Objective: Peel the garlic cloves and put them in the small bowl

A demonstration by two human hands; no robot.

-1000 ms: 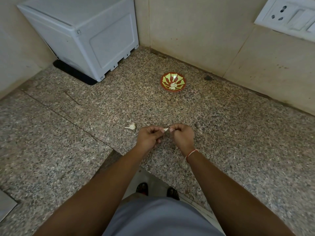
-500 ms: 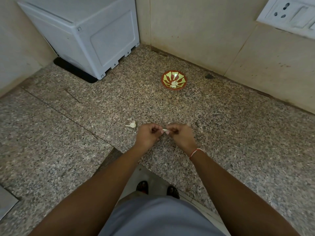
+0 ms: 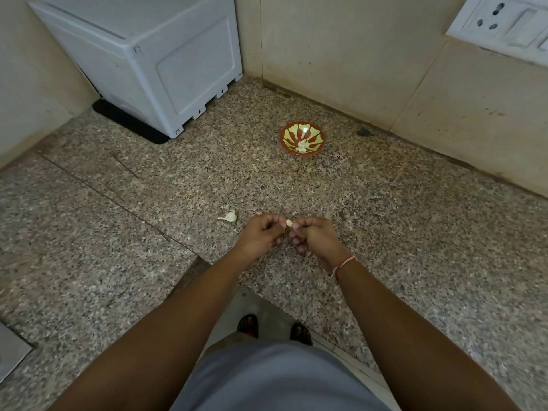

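Small bowl on the table — pale peeled cloves inside, left hand and right hand — both grips pinching one garlic clove.

White box on granite counter, wall socket above

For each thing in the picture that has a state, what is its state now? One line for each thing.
garlic clove: pinched between both hands above the counter
left hand: closed on the clove
right hand: closed on the clove
small bowl: upright on the counter, with a few pale peeled cloves inside
garlic piece: lying loose on the counter, left of the hands
white appliance: standing in the corner, closed
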